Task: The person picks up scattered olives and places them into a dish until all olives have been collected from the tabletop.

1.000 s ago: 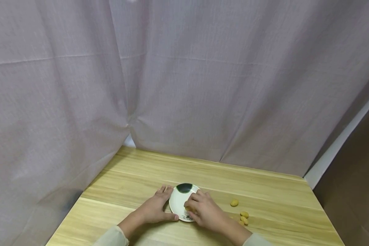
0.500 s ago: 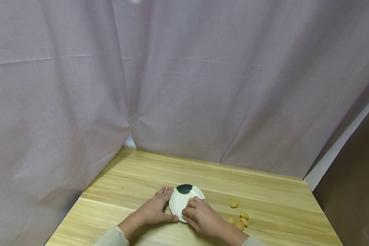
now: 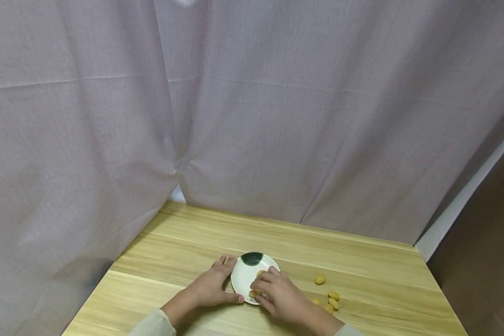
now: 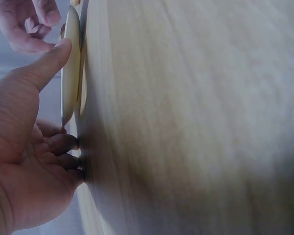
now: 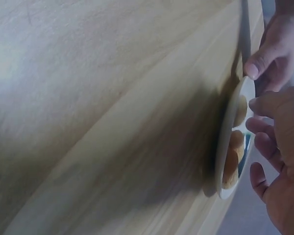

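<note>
A small white plate (image 3: 244, 280) with a dark green patch sits on the wooden table (image 3: 361, 261). My left hand (image 3: 234, 278) holds its left rim, with the thumb (image 4: 46, 61) along the near edge and the fingers at the far side. My right hand (image 3: 263, 284) hovers over the plate's right half, fingers loosely curled and holding nothing. Yellow nut-like pieces (image 5: 233, 142) lie in the plate (image 5: 235, 112), just under those fingers. The right hand covers part of the plate in the head view.
Several more yellow pieces (image 3: 320, 279) lie loose on the table to the right of the plate, some (image 3: 333, 295) close to my right wrist. A grey curtain (image 3: 252, 116) hangs behind and to the left. The table's right edge (image 3: 441, 284) drops off.
My right hand has drawn back slightly toward me and let go of a yellow piece, so pieces now show on the plate. The left hand has stayed in place.
</note>
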A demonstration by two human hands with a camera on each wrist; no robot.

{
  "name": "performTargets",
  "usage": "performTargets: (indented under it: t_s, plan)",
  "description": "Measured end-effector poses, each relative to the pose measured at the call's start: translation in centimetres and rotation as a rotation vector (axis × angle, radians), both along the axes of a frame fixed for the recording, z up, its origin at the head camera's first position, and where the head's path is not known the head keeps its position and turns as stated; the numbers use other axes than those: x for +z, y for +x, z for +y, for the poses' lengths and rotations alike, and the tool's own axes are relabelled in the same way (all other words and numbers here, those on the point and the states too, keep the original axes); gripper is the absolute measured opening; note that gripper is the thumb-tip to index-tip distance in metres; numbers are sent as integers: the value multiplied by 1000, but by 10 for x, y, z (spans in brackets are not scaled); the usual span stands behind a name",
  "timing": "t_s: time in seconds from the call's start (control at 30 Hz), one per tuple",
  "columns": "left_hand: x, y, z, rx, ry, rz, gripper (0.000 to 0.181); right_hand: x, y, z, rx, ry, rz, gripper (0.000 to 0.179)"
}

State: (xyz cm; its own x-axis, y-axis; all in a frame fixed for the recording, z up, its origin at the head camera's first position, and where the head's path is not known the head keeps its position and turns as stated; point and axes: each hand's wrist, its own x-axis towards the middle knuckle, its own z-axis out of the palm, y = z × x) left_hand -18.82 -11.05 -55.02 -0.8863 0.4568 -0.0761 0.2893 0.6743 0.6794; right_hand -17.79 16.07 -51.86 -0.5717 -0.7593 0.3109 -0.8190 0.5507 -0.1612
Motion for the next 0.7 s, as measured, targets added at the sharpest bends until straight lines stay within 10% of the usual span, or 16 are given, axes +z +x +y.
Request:
performTargets:
  t_s: [0.7]
  plan:
    - [3, 0, 0, -10, -12, 2, 124, 12, 10, 68, -232, -4, 13, 32]
